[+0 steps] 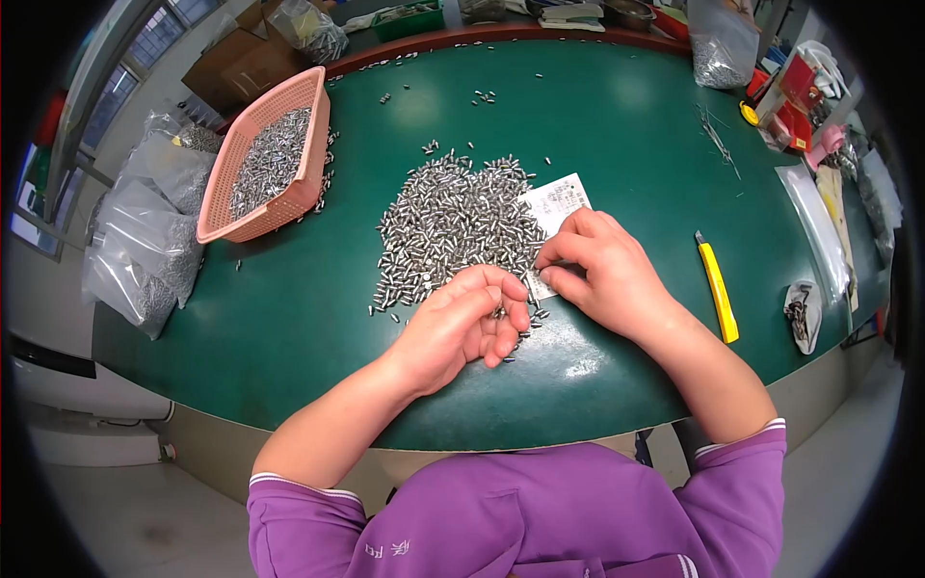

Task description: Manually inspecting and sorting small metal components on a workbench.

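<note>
A heap of small silvery metal pins (453, 217) lies in the middle of the green table. At its near edge my left hand (458, 323) is curled, palm turned inward, with a few of the metal pins showing among its fingers. My right hand (602, 270) reaches to the heap's right edge, thumb and fingertips drawn together; whatever is between them is hidden. Under and beyond its fingers lies a white paper slip (557, 199) with writing, partly covered by the heap. Several loose pins are scattered just below the left fingers.
A pink plastic basket (313, 144) of similar pins stands at the left, beside clear bags (145, 231) of parts. To the right lie a yellow utility knife (715, 289), a small white pouch (802, 318) and thin wires (715, 135). Another filled bag (723, 48) stands far right.
</note>
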Demonstrator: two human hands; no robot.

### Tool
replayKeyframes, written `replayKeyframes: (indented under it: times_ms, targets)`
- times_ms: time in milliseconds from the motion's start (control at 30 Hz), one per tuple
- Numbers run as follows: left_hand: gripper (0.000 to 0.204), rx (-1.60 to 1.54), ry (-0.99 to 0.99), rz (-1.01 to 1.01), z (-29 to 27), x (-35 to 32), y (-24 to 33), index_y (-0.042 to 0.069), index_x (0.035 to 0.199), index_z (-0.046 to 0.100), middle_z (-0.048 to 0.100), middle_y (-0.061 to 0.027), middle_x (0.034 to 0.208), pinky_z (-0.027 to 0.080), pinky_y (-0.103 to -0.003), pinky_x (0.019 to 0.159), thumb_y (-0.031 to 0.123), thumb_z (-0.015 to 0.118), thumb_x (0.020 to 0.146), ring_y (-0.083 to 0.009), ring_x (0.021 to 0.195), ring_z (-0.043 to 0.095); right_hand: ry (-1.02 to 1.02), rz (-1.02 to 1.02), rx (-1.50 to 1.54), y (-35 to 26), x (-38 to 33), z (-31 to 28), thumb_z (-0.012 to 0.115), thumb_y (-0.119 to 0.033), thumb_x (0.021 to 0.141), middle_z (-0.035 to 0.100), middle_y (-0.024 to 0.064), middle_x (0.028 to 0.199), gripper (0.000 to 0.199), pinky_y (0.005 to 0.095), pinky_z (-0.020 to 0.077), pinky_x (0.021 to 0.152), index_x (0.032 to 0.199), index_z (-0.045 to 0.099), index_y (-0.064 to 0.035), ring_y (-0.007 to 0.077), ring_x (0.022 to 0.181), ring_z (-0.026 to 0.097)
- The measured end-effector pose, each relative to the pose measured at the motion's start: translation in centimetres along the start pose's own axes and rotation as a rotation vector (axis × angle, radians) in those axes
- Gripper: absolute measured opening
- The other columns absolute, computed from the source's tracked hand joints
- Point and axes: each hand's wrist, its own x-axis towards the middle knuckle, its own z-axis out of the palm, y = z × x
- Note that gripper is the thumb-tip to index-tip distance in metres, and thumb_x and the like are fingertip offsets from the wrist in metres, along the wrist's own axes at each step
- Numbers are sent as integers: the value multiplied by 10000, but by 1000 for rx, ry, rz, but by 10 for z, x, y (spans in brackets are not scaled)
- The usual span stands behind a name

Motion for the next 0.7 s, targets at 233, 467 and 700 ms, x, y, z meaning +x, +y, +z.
replayKeyframes:
  times_ms: [233,467,700]
  targets:
    - [209,13,-3,-2,-1,-1,-1,30,1102,501,582,-91,913,403,-225,498,176,400,993,-115,628,510,-39,-90,-46,-3,1,2,686,-100,755,544,68,865,101,397,457,782,825,617,-77,277,882,551]
    - [140,80,90,18,4,-1,-1,53,1081,505,582,-67,900,387,-200,474,150,477,984,-83,594,498,25,-182,117,-17,5,-4,687,-113,765,548,73,885,115,390,460,786,832,600,-79,281,890,550]
    - [117,107,62,10,1,0,-3,59,1061,506,583,-66,846,386,-201,458,143,470,989,-83,577,499,35,-147,119,-16,6,-3,700,-131,760,561,58,905,128,381,471,774,859,627,-96,269,912,556]
